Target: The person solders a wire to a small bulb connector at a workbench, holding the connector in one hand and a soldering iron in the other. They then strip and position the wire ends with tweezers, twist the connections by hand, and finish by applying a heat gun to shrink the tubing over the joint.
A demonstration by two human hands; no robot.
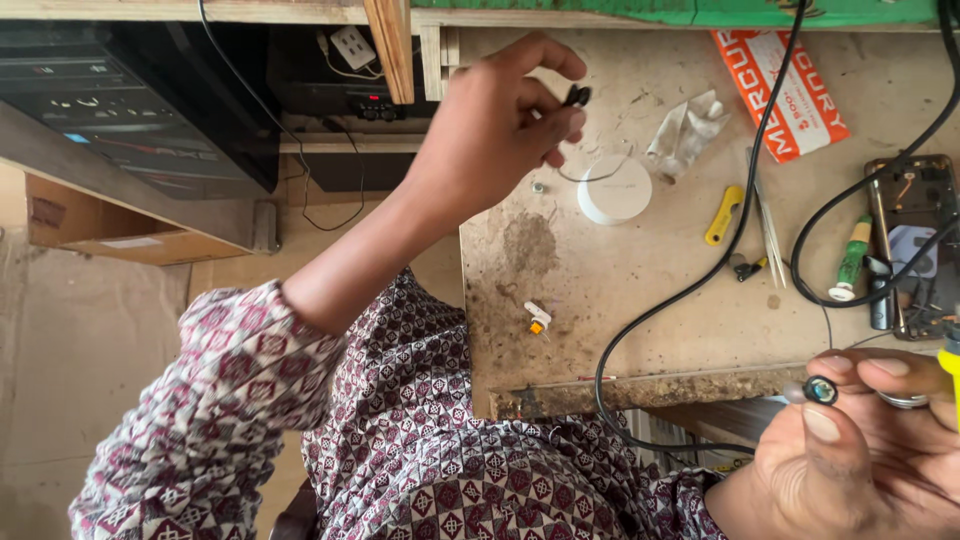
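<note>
A small black part [577, 96] sits pinched in the left hand [495, 120] grip, raised above the bench [620, 290]; a round dark lens-like piece [821, 390] is gripped by the right hand [860, 450] past the bench's front edge; white disc [614, 189] just below the left grip; black cable [690, 290] between.

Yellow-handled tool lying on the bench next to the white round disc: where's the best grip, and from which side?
Grip the yellow-handled tool across the middle of its yellow handle, coming down from above with fingers on the two long sides. It lies flat and slightly slanted on the workbench, so only the top and sides are free. The black cable runs close on its right; approach from the white disc side.
</note>
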